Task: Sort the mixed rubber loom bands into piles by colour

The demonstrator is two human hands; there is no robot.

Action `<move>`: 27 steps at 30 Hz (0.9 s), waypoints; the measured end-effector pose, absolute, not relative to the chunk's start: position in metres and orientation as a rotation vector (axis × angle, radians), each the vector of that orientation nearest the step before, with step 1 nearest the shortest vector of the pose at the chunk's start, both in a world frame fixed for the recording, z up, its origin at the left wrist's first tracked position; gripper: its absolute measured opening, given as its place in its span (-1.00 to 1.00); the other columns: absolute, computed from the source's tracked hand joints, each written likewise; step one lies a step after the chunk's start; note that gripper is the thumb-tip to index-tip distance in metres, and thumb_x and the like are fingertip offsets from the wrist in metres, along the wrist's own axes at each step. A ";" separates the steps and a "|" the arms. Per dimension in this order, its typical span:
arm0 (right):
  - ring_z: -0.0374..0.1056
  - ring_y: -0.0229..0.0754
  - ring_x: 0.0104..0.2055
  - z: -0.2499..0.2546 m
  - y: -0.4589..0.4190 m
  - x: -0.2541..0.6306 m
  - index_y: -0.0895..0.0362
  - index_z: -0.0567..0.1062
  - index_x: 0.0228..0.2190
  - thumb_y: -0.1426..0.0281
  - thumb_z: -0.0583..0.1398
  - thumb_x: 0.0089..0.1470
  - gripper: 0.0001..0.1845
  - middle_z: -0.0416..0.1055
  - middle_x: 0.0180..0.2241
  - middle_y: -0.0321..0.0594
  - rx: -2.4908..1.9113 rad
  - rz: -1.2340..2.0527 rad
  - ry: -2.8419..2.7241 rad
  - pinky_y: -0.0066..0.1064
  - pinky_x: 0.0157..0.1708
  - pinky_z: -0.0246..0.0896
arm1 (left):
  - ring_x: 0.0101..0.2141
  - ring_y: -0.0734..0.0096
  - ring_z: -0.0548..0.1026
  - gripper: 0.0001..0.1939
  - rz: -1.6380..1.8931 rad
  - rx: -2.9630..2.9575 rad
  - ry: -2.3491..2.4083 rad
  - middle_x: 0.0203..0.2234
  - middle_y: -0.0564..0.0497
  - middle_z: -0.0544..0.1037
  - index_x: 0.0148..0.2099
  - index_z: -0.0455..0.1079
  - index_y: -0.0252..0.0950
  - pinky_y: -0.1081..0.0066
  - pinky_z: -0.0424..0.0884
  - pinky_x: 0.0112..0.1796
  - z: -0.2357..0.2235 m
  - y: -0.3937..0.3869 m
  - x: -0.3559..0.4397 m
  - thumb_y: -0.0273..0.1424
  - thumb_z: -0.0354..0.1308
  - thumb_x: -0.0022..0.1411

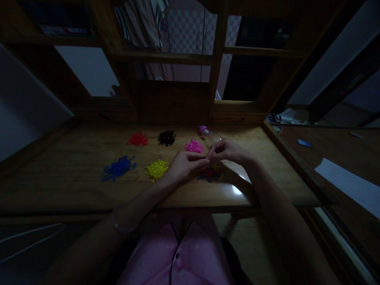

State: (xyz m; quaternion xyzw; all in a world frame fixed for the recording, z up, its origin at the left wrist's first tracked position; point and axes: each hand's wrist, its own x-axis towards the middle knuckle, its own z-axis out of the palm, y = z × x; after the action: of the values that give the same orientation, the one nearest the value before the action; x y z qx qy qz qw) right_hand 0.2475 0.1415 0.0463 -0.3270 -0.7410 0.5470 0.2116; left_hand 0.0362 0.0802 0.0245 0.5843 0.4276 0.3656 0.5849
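My left hand (187, 165) and my right hand (227, 151) meet fingertip to fingertip above the desk, both closed in a pinch. Whatever is between the fingers is too small to make out. Partly hidden beneath them is a small mixed pile of coloured pieces (210, 174), with red, blue and yellow showing. Just beyond the hands lies a pile of small pink strips (194, 146). To the left of my left hand is a yellow pile (156, 170). A blue pile (118, 168), a red pile (138, 139) and a black pile (166, 137) lie farther left.
A clear bottle with a pink cap (204, 130) lies on its side behind my right hand. Wooden shelving (173, 101) rises at the desk's back edge. On the right, a lower wooden surface (335, 148) bears a white sheet (350, 180) and a blue card (304, 143).
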 end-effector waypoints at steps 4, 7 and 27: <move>0.32 -0.28 -0.44 0.044 0.140 0.245 0.14 0.66 -0.31 0.21 0.35 -0.04 -0.71 0.52 -0.42 -0.23 -0.944 1.470 -1.984 -0.47 -0.47 0.15 | -0.28 0.38 0.59 -0.63 0.889 1.157 0.934 -0.24 -0.14 0.65 -0.10 0.57 -0.36 0.37 0.49 -0.14 0.022 0.087 0.029 -0.23 0.36 0.11; 0.22 -0.32 -0.47 0.045 0.139 0.245 0.11 0.64 -0.25 0.19 0.31 0.02 -0.70 0.43 -0.46 -0.28 -0.965 1.430 -1.919 -0.49 -0.52 0.06 | -0.31 0.41 0.59 -0.65 0.899 1.096 0.948 -0.26 -0.15 0.65 -0.14 0.57 -0.38 0.39 0.50 -0.14 0.020 0.091 0.026 -0.27 0.40 0.06; 0.28 -0.29 -0.44 0.049 0.140 0.246 0.14 0.61 -0.26 0.17 0.28 0.07 -0.69 0.50 -0.37 -0.23 -0.972 1.362 -2.050 -0.49 -0.55 0.09 | -0.14 0.25 0.50 -0.79 0.588 2.316 1.100 -0.15 -0.03 0.57 -0.09 0.52 -0.20 0.29 0.38 -0.09 0.026 0.071 0.026 -0.46 0.13 0.26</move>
State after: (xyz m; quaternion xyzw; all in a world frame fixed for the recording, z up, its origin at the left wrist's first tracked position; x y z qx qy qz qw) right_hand 0.2460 0.1399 0.0488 -0.3561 -0.7511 0.4989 0.2454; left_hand 0.0262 0.0712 0.0265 0.8518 0.4046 0.2163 0.2530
